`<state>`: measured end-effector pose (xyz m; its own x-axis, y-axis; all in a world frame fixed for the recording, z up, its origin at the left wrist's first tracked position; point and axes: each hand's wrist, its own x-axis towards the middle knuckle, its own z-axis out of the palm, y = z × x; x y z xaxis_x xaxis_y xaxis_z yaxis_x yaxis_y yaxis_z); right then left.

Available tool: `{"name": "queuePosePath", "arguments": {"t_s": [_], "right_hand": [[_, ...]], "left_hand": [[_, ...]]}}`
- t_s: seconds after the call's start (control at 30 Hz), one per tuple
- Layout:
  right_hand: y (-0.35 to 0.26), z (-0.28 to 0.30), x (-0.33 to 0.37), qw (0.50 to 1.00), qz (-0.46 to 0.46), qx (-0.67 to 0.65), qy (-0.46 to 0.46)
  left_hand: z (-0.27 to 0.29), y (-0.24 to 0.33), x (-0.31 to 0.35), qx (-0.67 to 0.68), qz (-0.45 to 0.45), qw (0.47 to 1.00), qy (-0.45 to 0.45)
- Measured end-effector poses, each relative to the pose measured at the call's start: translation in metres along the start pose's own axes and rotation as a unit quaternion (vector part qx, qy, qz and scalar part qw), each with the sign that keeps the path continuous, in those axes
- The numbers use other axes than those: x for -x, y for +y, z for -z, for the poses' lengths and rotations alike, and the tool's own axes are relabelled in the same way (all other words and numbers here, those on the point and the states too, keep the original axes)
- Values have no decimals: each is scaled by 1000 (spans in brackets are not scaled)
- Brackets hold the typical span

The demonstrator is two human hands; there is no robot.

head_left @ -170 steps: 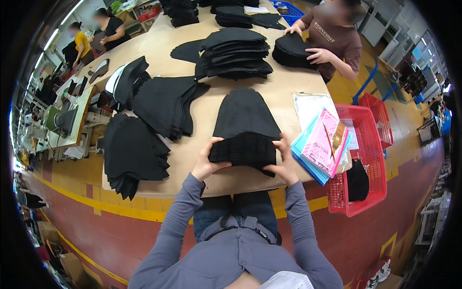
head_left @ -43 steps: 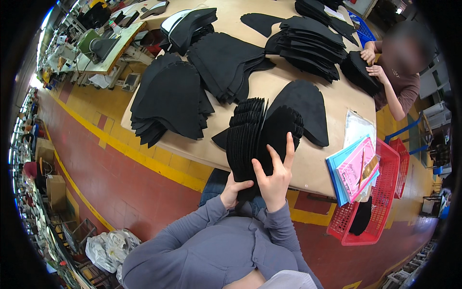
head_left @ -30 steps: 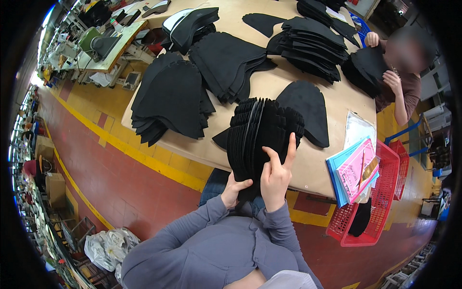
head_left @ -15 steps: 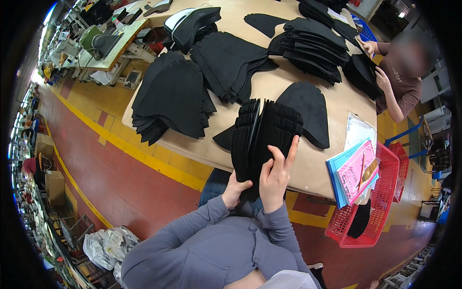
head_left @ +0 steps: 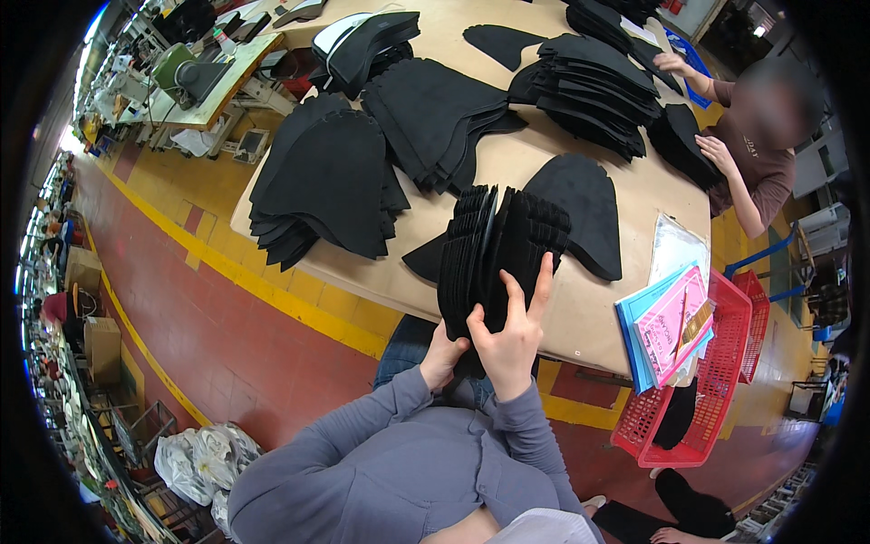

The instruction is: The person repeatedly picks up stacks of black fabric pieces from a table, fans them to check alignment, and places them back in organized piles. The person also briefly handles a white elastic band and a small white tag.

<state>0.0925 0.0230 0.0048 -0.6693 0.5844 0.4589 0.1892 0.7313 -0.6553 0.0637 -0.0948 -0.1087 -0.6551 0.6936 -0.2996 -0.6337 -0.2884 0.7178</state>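
A thick stack of black cut pieces with notched edges [head_left: 471,254] stands on edge at the table's near side, parted by a gap at the top. My left hand [head_left: 441,358] closes round its lower left side, thumb in front. My right hand [head_left: 509,344] grips the lower right side, thumb pressed near the gap and two fingers reaching up along the pieces. Behind the stack lies a loose black rounded piece [head_left: 589,213]. Another black piece [head_left: 424,258] shows partly at its left.
Piles of black pieces [head_left: 317,181] cover the table [head_left: 335,281]. Papers [head_left: 666,322] lie at the right corner above a red basket [head_left: 707,417]. A co-worker [head_left: 757,172] handles pieces at the right. Plastic bags [head_left: 208,458] sit on the floor, left.
My right thumb has shifted left toward the gap in the stack. The co-worker's upper hand has moved away from the pieces. Someone's hand and dark-clothed legs now show at the lower right.
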Motion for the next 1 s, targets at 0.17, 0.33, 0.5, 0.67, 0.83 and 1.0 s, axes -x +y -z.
{"name": "queuePosePath", "arguments": {"t_s": [0.17,0.33,0.5,0.67,0.83,1.0], "right_hand": [[2,-2,4,997,-54,-57,-8],[5,-3,4,1000,17,-5,4],[3,-3,6,999,-19,-34,-17],[2,-6,6,999,-7,-41,9],[3,-6,10,993,-74,-93,-22],[2,-3,6,999,-20,-48,-17]], "left_hand": [[-3,3,-3,8,10,1000,-10],[-3,3,-1,-17,7,1000,8],[5,-5,-3,-8,11,1000,2],[-6,2,-2,-23,-11,999,20],[3,-7,-7,-15,-8,1000,-10],[-1,-3,-5,-31,2,999,11]]}}
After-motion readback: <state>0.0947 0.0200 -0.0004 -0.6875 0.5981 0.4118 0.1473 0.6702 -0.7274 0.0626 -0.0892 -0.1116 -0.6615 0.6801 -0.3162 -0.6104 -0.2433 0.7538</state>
